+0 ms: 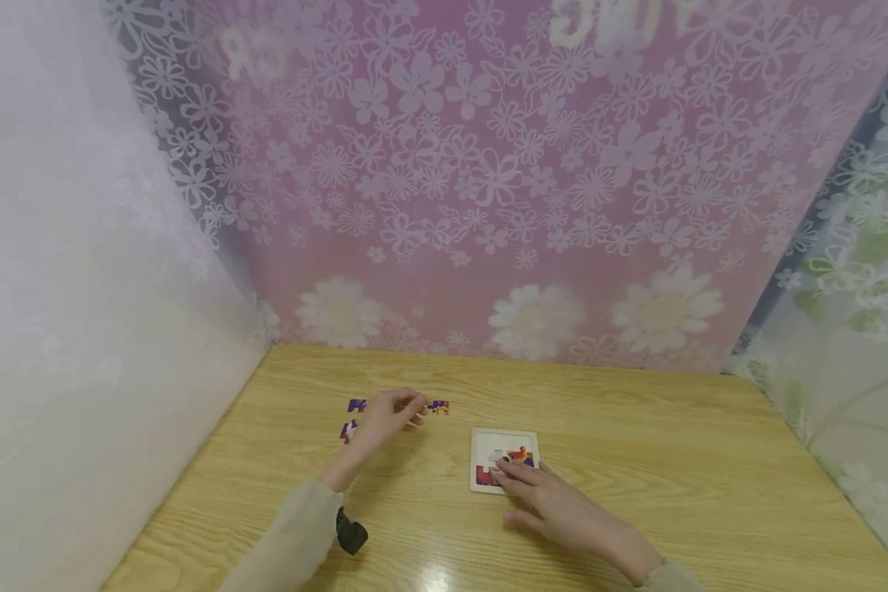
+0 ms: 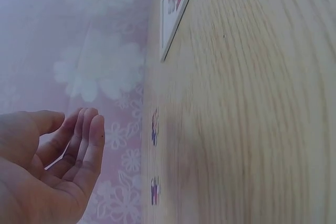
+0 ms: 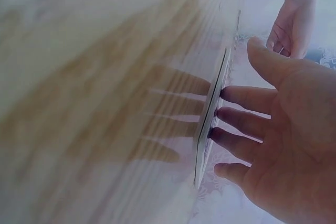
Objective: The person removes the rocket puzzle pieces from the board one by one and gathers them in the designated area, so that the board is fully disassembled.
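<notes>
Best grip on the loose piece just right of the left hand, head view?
Probably pinch opposite side edges of the piece, left hand coming from above: it lies flat and thin on the table, apart from the tray.

Puzzle tray (image 1: 474,462) lies on the table (image 1: 673,460), with fitted pieces (image 1: 484,476) along its near and right parts. Right hand (image 1: 566,508) reaches over the tray's near right corner, fingers (image 1: 521,472) on it. One loose piece (image 1: 441,407) lies left of and behind the tray. Farther left, a second piece (image 1: 356,405) lies behind a third piece (image 1: 348,432). Left hand (image 1: 386,417) is above the table, between these two and the first. Backdrop (image 1: 488,205) stands behind the table.
</notes>
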